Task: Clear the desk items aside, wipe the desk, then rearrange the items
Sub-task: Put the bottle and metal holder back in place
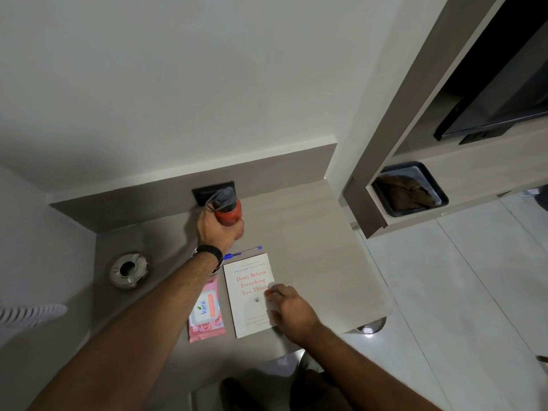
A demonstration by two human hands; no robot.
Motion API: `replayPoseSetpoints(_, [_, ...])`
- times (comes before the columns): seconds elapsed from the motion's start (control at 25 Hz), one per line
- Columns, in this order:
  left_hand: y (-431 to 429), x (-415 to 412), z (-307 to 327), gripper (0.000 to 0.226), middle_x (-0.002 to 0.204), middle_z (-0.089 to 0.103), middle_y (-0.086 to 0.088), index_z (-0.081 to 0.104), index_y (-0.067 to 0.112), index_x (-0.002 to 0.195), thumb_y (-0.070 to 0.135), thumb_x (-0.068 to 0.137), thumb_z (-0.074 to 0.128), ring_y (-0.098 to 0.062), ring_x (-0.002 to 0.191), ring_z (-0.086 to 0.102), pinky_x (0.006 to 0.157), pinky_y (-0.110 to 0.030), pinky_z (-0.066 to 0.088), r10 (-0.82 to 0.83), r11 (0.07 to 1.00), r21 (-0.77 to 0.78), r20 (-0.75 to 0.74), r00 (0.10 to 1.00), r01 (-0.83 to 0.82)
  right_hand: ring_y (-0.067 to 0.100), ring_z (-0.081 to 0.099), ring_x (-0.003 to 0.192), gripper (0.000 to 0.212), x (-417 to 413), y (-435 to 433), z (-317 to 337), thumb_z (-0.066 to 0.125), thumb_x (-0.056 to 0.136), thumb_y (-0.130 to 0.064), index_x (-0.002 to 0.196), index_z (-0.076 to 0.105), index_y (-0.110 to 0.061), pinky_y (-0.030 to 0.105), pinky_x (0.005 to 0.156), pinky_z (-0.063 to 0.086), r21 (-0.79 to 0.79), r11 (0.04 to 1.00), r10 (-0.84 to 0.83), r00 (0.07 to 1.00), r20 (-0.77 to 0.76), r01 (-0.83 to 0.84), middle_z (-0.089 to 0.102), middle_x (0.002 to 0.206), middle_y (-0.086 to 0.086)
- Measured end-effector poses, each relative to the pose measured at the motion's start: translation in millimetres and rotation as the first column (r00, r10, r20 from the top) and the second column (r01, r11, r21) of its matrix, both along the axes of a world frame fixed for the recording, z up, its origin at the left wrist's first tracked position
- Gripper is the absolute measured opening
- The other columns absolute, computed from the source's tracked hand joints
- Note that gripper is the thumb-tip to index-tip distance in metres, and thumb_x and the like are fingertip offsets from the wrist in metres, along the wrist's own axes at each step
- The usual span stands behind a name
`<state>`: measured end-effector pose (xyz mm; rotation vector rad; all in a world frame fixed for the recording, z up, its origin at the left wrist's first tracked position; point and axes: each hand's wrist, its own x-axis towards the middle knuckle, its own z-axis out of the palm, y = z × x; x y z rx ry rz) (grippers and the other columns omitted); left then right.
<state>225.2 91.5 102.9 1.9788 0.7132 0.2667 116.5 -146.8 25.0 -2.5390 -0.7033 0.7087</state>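
desk (311, 232): cable grommet (128, 270) set near left edge. red bottle (228, 209) gripped by left hand (218, 229) at back edge. wipes pack (206, 311), pen (243, 252), book (252, 295) laid near front edge; book pressed by right hand (292, 311), nothing grasped. tiled floor (459, 292) seen right.

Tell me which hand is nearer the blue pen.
Left. The left hand grips the red bottle just behind the blue pen, its wrist beside it. The right hand rests on the book, farther toward the desk's front edge.

Left arm stretched far forward, left hand (221, 229) closed in a grip, dark band on the wrist. Right arm shorter reach, right hand (292, 310) palm down, fingers (271, 293) pressing flat.
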Motion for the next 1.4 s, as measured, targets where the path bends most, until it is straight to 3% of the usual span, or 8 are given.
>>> replayPoseSetpoints(0.2, [5.5, -3.2, 2.8, 0.084, 0.136, 0.059, -0.008, 0.047, 0.021, 0.138, 0.026, 0.066, 0.092, -0.028, 0.120, 0.060, 0.105, -0.047, 0.049, -0.047, 0.999, 0.003, -0.017, 0.999, 0.047, 0.016, 0.043, 0.144, 0.054, -3.1, -1.0, -2.3, 0.054, 0.103, -0.034, 0.155, 0.047, -0.020, 0.027, 0.121, 0.042, 0.002, 1.000, 0.010, 1.000, 0.009, -0.010, 0.039, 0.161, -0.005])
replayPoseSetpoints(0.4, [55.4, -48.1, -0.5, 0.116, 0.150, 0.044, -0.004, 0.029, 0.025, 0.149, 0.044, 0.056, 0.095, -0.022, 0.132, 0.048, 0.108, -0.048, 0.045, -0.080, 0.994, 0.063, -0.104, 0.991, 0.086, 0.015, 0.044, 0.146, 0.054, 0.8, -0.5, 3.3, 0.053, 0.104, -0.035, 0.156, 0.046, -0.023, 0.026, 0.122, 0.041, 0.005, 1.000, 0.024, 1.000, -0.020, -0.024, 0.040, 0.161, -0.006])
replayPoseSetpoints(0.52, [115.4, -96.8, -16.2, 0.109, 0.155, 0.035, -0.020, 0.027, 0.009, 0.152, 0.029, 0.066, 0.090, -0.037, 0.141, 0.036, 0.116, -0.055, 0.035, 0.015, 0.957, 0.286, -0.229, 0.973, 0.052, 0.015, 0.051, 0.141, 0.049, 1.4, 2.2, 8.1, 0.054, 0.103, -0.034, 0.151, 0.051, -0.023, 0.024, 0.117, 0.045, 0.016, 1.000, -0.010, 1.000, -0.004, 0.010, 0.046, 0.157, -0.006])
replayPoseSetpoints(0.64, [166.1, -135.2, -30.7, 0.096, 0.145, 0.042, -0.030, 0.042, 0.001, 0.143, 0.029, 0.063, 0.087, -0.044, 0.138, 0.034, 0.118, -0.053, 0.028, 0.130, 0.828, 0.544, -0.426, 0.895, 0.138, 0.014, 0.055, 0.136, 0.040, -1.8, 7.0, 10.0, 0.057, 0.101, -0.029, 0.141, 0.058, -0.022, 0.023, 0.111, 0.048, 0.019, 0.999, -0.028, 0.999, 0.040, 0.027, 0.052, 0.149, -0.007])
replayPoseSetpoints(0.8, [192.0, -154.0, -34.8, 0.090, 0.144, 0.043, -0.027, 0.045, 0.012, 0.142, 0.039, 0.065, 0.084, -0.044, 0.136, 0.039, 0.111, -0.051, 0.039, 0.143, 0.873, 0.460, -0.559, 0.817, 0.162, 0.013, 0.053, 0.137, 0.031, -10.8, 17.5, 11.7, 0.058, 0.101, -0.027, 0.132, 0.062, -0.025, 0.026, 0.104, 0.056, 0.017, 0.998, -0.056, 0.994, 0.099, 0.054, 0.053, 0.145, -0.009])
replayPoseSetpoints(1.16, [210.0, -137.9, -34.0, 0.080, 0.107, 0.068, -0.023, 0.064, 0.005, 0.106, 0.045, 0.045, 0.096, -0.042, 0.095, 0.066, 0.080, -0.048, 0.059, 0.098, 0.917, 0.391, -0.413, 0.905, 0.079, 0.015, 0.052, 0.140, 0.034, -24.5, 18.4, 17.8, 0.057, 0.101, -0.025, 0.134, 0.063, -0.025, 0.027, 0.110, 0.052, 0.015, 0.994, -0.107, 0.989, 0.099, 0.106, 0.052, 0.149, -0.008])
replayPoseSetpoints(1.28, [200.9, -133.1, -34.0, 0.066, 0.093, 0.067, -0.023, 0.060, 0.004, 0.089, 0.031, 0.043, 0.098, -0.040, 0.083, 0.065, 0.075, -0.048, 0.058, 0.089, 0.934, 0.355, -0.354, 0.931, 0.046, 0.014, 0.053, 0.139, 0.035, -25.4, 11.3, 23.5, 0.057, 0.101, -0.024, 0.136, 0.062, -0.023, 0.026, 0.114, 0.049, 0.042, 0.992, -0.124, 0.988, 0.097, 0.120, 0.053, 0.150, -0.007])
replayPoseSetpoints(1.4, [153.6, -142.8, -20.7, 0.067, 0.100, 0.066, -0.019, 0.057, 0.007, 0.099, 0.022, 0.046, 0.096, -0.038, 0.091, 0.065, 0.080, -0.045, 0.056, 0.116, 0.960, 0.270, -0.147, 0.982, -0.073, 0.011, 0.061, 0.128, 0.039, -23.9, 6.5, 34.4, 0.057, 0.101, -0.027, 0.140, 0.058, -0.027, 0.027, 0.110, 0.053, 0.119, 0.978, -0.177, 0.984, 0.038, 0.171, 0.056, 0.144, -0.008])
